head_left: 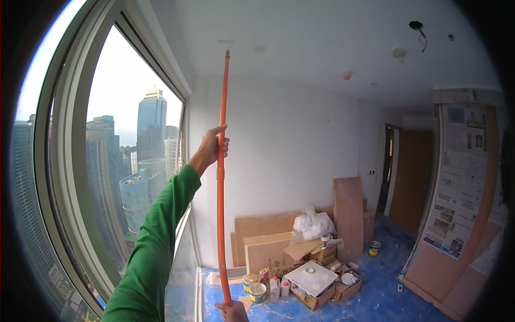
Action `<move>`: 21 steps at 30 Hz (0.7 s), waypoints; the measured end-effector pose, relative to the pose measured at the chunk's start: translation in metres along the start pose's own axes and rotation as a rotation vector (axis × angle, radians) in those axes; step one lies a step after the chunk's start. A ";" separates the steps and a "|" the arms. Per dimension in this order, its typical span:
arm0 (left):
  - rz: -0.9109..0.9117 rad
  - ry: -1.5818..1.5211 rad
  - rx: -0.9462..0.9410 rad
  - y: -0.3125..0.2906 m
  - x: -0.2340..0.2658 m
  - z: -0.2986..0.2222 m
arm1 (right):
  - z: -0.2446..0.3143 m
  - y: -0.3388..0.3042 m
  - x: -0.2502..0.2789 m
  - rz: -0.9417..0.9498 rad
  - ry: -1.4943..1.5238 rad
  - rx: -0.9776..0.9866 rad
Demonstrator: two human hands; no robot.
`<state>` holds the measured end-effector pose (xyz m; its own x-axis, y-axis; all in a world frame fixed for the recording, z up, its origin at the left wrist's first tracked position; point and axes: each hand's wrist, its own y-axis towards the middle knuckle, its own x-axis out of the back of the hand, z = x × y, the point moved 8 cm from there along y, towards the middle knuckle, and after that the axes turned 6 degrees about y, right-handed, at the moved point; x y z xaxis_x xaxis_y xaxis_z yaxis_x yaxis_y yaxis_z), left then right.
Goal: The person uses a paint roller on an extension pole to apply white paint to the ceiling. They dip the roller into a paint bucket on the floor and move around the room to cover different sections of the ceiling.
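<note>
A long orange extension pole (221,198) runs up through the middle of the head view. At its top a paint roller (226,42) meets the white ceiling; the roller is pale and hard to make out. My left hand (210,148), at the end of a green sleeve, is closed around the pole above its joint. Low at the picture's edge, my right hand (233,311) grips the pole's bottom end, and part of this hand is cut off.
A large window (120,145) lies close on the left. Ahead, paint buckets (257,292), boxes (348,287) and wooden boards (348,214) stand by the wall on blue floor sheeting (383,290). Wires (422,40) hang from the ceiling; a newspaper-covered panel (458,182) stands right.
</note>
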<state>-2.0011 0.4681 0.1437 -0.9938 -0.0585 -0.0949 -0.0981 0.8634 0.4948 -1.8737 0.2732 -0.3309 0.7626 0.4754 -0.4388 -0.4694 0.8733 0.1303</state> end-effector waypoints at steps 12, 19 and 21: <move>-0.009 -0.135 0.052 -0.135 -0.052 -0.008 | -0.077 -0.092 0.044 -0.118 -0.167 0.040; -0.028 -0.128 0.004 -0.219 -0.082 -0.018 | -0.085 -0.143 0.057 -0.113 -0.277 0.245; -0.028 -0.122 -0.007 -0.239 -0.093 -0.021 | -0.098 -0.155 0.065 -0.132 -0.311 0.309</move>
<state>-1.8865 0.2561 0.0524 -0.9768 -0.0207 -0.2133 -0.1267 0.8586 0.4968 -1.7953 0.1588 -0.4672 0.9266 0.3260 -0.1877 -0.2405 0.8970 0.3708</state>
